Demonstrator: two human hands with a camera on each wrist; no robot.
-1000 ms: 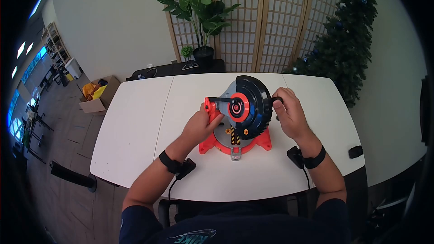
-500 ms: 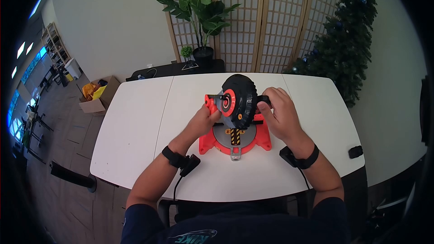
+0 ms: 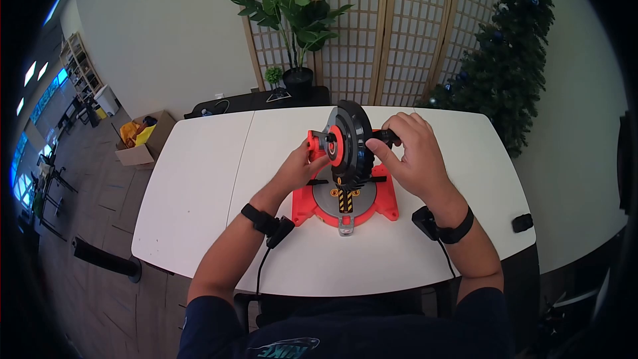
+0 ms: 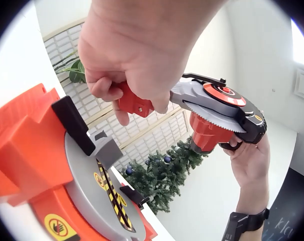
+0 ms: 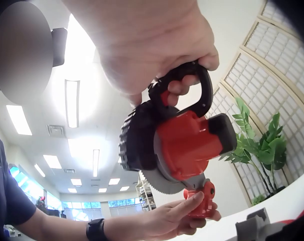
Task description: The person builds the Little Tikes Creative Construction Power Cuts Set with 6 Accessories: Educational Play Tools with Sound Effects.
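A toy miter saw's saw head (image 3: 354,146), with a black guard and a grey toothed blade (image 4: 212,115), is held up over its base. My left hand (image 3: 297,170) grips the red hinge piece (image 4: 135,100) at the end of the saw head's arm. Fingers of my right hand (image 3: 417,158) curl through the black loop handle (image 5: 206,93), beside the red motor housing (image 5: 184,143). Below sits the red base (image 3: 304,207) with a grey round turntable (image 4: 84,178) and a black-and-yellow striped slot. In the head view the saw head overlaps the base's back part.
The base stands on a white table (image 3: 193,179). A small black object (image 3: 522,223) lies by the right edge. Behind the table are a potted plant (image 3: 298,78), a folding screen (image 3: 412,33) and a decorated tree (image 3: 498,60). A cardboard box (image 3: 146,146) stands on the floor at left.
The saw head has turned so its guard shows more edge-on, and it has shifted slightly left. My right hand has moved left and up with the handle; the base has stayed put.
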